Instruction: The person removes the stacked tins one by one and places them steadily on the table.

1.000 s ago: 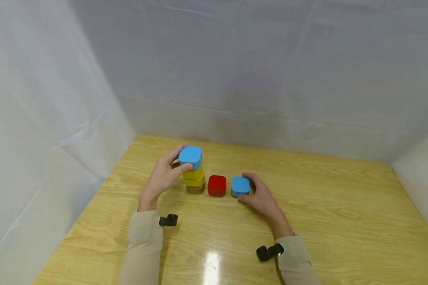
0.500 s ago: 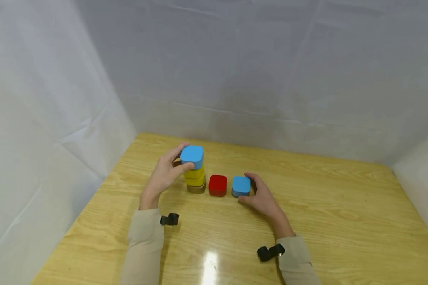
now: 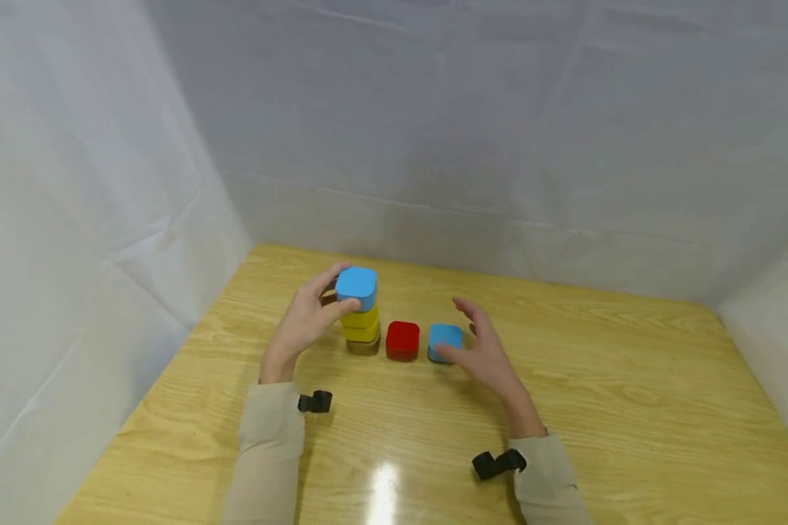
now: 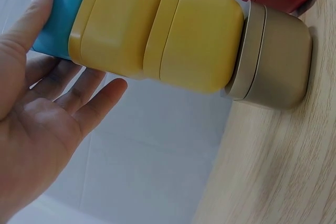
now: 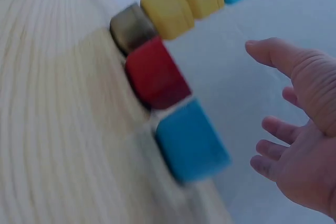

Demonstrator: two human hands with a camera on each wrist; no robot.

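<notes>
1. White sheeting walls a wooden surface (image 3: 565,408).
2. Left hand (image 3: 302,324) pinches top blue block (image 3: 357,287) on the stack (image 3: 361,328); judged: square it, ease off.
3. Right hand (image 3: 489,357), fingers spread, holding nothing, hovers at 3 o'clock of loose blue block (image 3: 443,340), beside red block (image 3: 403,340).

Stack: top box (image 3: 356,284) light blue, two boxes under it (image 3: 360,325) yellow, bottom box (image 3: 363,345) dull bronze-brown, perhaps metallic. Next box (image 3: 403,340) red; box beyond it (image 3: 444,339) light blue. Table (image 3: 630,408) pale yellow wood with darker grain streaks. Sleeves (image 3: 268,437) beige. Wrist straps (image 3: 314,402) black. Backdrop sheets (image 3: 499,131) plain grey-white.
</notes>
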